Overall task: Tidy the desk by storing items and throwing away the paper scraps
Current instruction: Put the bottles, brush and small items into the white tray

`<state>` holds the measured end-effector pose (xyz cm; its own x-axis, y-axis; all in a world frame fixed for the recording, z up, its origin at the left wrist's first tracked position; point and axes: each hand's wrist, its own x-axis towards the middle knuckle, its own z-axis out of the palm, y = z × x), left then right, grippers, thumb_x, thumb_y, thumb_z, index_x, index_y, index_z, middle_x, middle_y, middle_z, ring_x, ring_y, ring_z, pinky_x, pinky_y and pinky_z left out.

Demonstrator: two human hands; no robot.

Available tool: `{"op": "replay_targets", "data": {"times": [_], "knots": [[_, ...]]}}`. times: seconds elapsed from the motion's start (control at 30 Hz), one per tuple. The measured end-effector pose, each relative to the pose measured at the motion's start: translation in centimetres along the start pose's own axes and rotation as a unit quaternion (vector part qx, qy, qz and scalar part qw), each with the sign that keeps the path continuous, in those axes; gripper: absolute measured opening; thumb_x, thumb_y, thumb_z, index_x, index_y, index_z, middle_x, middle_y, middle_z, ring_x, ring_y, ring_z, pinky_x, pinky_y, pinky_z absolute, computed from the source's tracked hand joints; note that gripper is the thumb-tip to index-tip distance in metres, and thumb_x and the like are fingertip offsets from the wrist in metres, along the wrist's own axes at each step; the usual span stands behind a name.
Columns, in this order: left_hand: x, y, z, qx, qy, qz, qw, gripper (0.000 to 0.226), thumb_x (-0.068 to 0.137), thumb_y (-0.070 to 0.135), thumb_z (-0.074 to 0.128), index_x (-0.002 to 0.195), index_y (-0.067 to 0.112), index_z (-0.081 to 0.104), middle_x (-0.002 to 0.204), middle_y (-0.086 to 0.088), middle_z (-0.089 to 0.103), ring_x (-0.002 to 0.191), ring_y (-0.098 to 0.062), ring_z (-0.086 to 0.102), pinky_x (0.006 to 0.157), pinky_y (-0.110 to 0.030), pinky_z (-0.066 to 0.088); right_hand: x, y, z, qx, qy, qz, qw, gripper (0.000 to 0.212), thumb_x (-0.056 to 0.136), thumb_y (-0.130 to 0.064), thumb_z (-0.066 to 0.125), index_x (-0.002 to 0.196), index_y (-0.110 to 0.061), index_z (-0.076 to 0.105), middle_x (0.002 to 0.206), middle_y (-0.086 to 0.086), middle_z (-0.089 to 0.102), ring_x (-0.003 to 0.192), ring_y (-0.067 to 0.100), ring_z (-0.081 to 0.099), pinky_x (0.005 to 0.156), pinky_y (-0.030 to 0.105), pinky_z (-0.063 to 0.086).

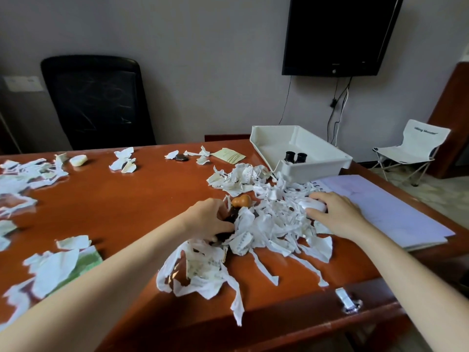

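Clearly both hands are buried in the big heap of torn paper scraps [269, 219] at the middle of the frame, each fishing out something that should be kept rather than binned. The left hand [210, 217], just left of centre, has its fingers curled down around a dark object [229, 219] half hidden under the strips; it looks like a closing grasp, though the paper hides how firmly it holds. Just above its fingertips sits a small orange gourd-shaped piece [242, 200], touching the heap and apparently not in the grasp. The right hand [337, 214], right of centre, lies cupped over a white rounded object [313, 205], perhaps a computer mouse, with the fingers wrapped across its top; whether it is lifted clear of the desk [121, 199] I cannot tell.

Above and right of the heap stands a white storage tray [317, 148], with two small black bottles [295, 157] already in its near corner, so it is probably where the keepers go. A pale folder [385, 207] lies at the right edge, partly under the scraps. More scraps lie scattered along the left edge and across the upper left of the desk, beside a dark key-fob-like object [180, 157] and a yellowish note [228, 155]. No bin is in view, so most of the tidying seems still to do.
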<state>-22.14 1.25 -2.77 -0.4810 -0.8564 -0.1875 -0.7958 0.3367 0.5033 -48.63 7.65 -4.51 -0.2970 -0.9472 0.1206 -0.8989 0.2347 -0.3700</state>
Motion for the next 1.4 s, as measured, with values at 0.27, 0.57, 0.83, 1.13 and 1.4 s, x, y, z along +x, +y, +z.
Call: {"op": "replay_targets", "data": {"times": [0.27,0.57,0.83,1.13,1.4], "knots": [[1.6,-0.5,-1.0,0.031,0.004,-0.011,0.999,0.029,0.086,0.03,0.065,0.1,0.006,0.056,0.093,-0.008,0.061,0.075,-0.02,0.051,0.066,-0.028,0.045,0.9,0.0,0.0,-0.004,-0.029,0.018,0.999,0.046,0.088,-0.046,0.055,0.129,-0.028,0.05,0.126,0.0,0.058,0.114,0.023,0.052,0.098,0.042,0.041],[1.6,-1.7,-2.7,-0.007,0.076,0.037,0.996,0.012,0.087,0.023,0.062,0.079,0.015,0.061,0.078,0.001,0.059,0.07,-0.013,0.054,0.057,-0.017,0.04,1.3,-0.2,0.1,-0.009,-0.034,0.035,0.999,0.043,0.087,-0.045,0.057,0.124,-0.026,0.045,0.114,0.002,0.06,0.103,0.027,0.055,0.085,0.037,0.041],[0.8,-0.2,-5.3,0.015,0.174,0.124,0.977,0.014,0.089,0.015,0.059,0.095,0.004,0.067,0.087,-0.002,0.062,0.08,-0.015,0.061,0.067,-0.016,0.05,2.0,0.5,-0.3,0.127,0.024,0.019,0.991,0.026,0.091,-0.026,0.056,0.116,-0.019,0.058,0.101,0.007,0.064,0.088,0.026,0.059,0.071,0.035,0.048],[1.7,3.3,-8.6,0.013,0.277,0.179,0.944,0.01,0.09,0.014,0.059,0.09,0.006,0.065,0.094,-0.006,0.067,0.087,-0.02,0.065,0.075,-0.029,0.054,4.3,0.3,-4.6,0.277,0.117,-0.034,0.953,0.018,0.089,-0.012,0.059,0.107,-0.015,0.06,0.1,0.007,0.062,0.094,0.025,0.056,0.08,0.035,0.043],[6.5,7.9,-10.9,-0.044,0.343,0.193,0.918,0.013,0.09,0.015,0.06,0.081,0.006,0.059,0.089,-0.005,0.066,0.083,-0.021,0.059,0.067,-0.022,0.044,8.5,-0.5,-8.5,0.273,0.155,-0.067,0.947,0.011,0.09,-0.012,0.058,0.099,-0.019,0.056,0.086,-0.001,0.058,0.077,0.017,0.049,0.057,0.021,0.036]]}}
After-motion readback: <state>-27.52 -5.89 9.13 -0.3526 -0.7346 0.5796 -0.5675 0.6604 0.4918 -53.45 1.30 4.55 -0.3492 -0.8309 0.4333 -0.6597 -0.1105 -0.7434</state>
